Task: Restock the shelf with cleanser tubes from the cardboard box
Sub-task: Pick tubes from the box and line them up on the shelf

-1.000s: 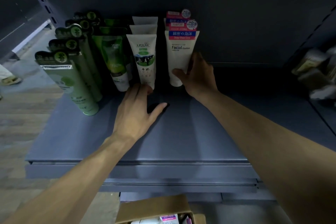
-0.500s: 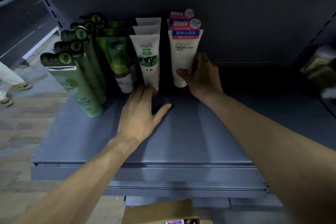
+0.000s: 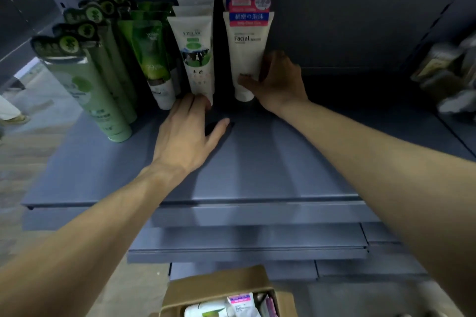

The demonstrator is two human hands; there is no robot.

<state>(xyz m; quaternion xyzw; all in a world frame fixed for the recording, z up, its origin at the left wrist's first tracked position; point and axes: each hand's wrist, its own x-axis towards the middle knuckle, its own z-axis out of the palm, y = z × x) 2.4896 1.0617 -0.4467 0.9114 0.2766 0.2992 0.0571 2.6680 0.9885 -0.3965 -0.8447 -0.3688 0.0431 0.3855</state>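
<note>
Grey metal shelf (image 3: 257, 162), dim aisle; right hand (image 3: 279, 81) grips upright Facial tube (image 3: 246, 51) at the row's right end; left hand (image 3: 185, 136) flat, fingers at milk tube (image 3: 197, 59); cardboard box (image 3: 219, 288) below holds more tubes.

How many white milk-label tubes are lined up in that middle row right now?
3 show: the front milk tube stands by the left hand, a second tube is directly behind it, and a third tube behind that. Only their top edges show; more may be hidden.

Blurred packaged goods (image 3: 448, 72) on the neighbouring rack at right; a passer-by's shoe (image 3: 15, 119) on the floor, far left.
</note>
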